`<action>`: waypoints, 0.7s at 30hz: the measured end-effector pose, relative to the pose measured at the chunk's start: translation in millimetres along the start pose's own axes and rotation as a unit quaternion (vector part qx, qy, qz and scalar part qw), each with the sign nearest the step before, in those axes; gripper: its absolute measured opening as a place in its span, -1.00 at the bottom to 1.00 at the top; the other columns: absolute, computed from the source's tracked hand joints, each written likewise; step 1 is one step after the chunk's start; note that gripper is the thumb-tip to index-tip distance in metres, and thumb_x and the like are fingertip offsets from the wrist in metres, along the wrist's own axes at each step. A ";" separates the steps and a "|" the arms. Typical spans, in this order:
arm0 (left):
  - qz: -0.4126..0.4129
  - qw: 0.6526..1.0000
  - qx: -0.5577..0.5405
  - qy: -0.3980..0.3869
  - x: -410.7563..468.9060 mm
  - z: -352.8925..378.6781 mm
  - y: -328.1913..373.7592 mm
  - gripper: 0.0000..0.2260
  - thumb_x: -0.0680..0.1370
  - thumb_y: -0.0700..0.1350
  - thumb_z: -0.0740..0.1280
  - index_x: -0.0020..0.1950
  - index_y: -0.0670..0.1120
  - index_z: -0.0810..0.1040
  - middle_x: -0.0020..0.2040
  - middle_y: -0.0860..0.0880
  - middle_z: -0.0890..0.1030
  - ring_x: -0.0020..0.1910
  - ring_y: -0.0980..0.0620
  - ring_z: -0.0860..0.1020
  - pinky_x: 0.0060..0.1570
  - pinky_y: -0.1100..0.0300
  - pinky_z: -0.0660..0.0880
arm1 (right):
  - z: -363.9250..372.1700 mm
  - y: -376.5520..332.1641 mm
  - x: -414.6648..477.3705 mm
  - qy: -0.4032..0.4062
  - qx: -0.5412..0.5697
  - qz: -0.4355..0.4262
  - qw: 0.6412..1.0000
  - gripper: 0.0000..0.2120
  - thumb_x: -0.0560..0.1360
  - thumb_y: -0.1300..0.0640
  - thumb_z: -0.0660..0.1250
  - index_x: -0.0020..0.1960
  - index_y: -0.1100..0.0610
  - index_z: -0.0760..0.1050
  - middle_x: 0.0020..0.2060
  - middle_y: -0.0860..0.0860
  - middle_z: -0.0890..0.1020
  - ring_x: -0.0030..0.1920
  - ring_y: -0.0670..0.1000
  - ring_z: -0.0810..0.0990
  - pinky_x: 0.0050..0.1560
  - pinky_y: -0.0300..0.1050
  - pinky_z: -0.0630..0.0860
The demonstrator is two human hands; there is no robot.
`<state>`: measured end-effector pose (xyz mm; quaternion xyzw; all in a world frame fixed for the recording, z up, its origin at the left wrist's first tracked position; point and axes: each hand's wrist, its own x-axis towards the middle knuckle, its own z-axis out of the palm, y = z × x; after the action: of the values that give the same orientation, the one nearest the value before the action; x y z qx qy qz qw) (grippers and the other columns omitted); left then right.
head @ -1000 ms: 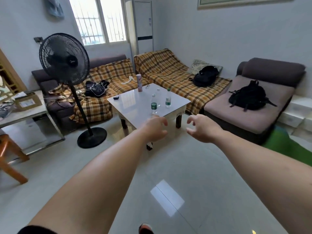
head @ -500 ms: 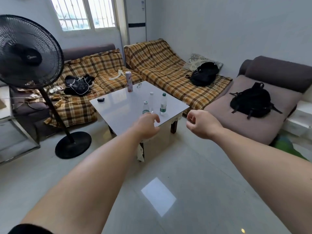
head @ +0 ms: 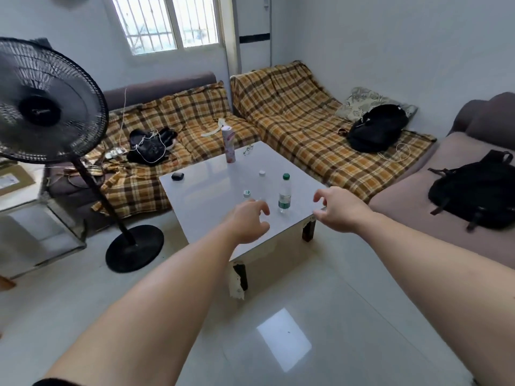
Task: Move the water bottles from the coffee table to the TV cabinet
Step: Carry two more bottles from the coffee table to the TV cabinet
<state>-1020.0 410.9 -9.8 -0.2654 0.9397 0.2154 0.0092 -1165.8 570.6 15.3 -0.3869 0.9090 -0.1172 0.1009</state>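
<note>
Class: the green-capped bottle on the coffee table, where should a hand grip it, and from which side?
Probably around the labelled middle of the green-capped bottle, from the near right, where the right hand hangs open. The bottle stands upright, with bare table on that side and other bottles on its left.

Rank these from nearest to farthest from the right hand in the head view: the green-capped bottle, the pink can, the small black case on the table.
From the right hand:
1. Green-capped bottle, standing just left of the hand near the table's front edge.
2. Pink can, upright at the table's far edge.
3. Small black case, at the table's far left corner.
</note>
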 end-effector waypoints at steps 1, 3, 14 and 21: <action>-0.011 1.000 -0.001 0.000 12.9 -1.6 5.2 -0.73 0.53 -0.05 0.30 0.23 0.03 0.50 0.24 -0.04 0.50 0.14 -0.06 0.51 0.14 0.06 0.51 | -4.6 7.4 15.6 -0.005 0.003 -0.002 1.000 -0.63 0.51 -0.05 0.27 0.28 0.03 0.45 0.20 0.05 0.54 0.11 0.06 0.54 0.12 0.05 0.55; -0.027 1.000 -0.009 0.005 35.9 -3.7 13.9 -0.72 0.54 -0.06 0.30 0.26 0.02 0.49 0.25 -0.05 0.50 0.14 -0.07 0.52 0.10 0.10 0.49 | -12.0 20.0 43.7 -0.019 0.005 -0.009 1.000 -0.63 0.51 -0.04 0.27 0.29 0.03 0.44 0.20 0.05 0.54 0.11 0.06 0.54 0.12 0.05 0.55; -0.090 0.996 -0.015 0.008 148.8 -4.0 -6.5 -0.69 0.53 -0.02 0.30 0.28 0.05 0.47 0.28 -0.04 0.49 0.16 -0.09 0.52 0.14 0.02 0.52 | -3.1 37.1 182.4 -0.071 -0.012 -0.065 0.995 -0.60 0.51 -0.04 0.30 0.31 0.05 0.43 0.23 0.07 0.53 0.18 0.09 0.52 0.15 0.01 0.51; -0.110 0.993 -0.044 0.012 253.0 -1.3 -63.4 -0.67 0.53 -0.02 0.30 0.29 0.04 0.47 0.28 -0.04 0.50 0.18 -0.09 0.51 0.13 0.04 0.51 | 20.2 25.3 287.3 -0.089 -0.039 -0.059 0.994 -0.62 0.51 -0.03 0.29 0.29 0.05 0.44 0.23 0.07 0.53 0.18 0.09 0.52 0.13 0.01 0.51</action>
<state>-1205.3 236.6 -67.3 -0.3694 0.8946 0.2514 0.0100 -1372.9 376.1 -38.0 -0.4526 0.8759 -0.0526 0.1587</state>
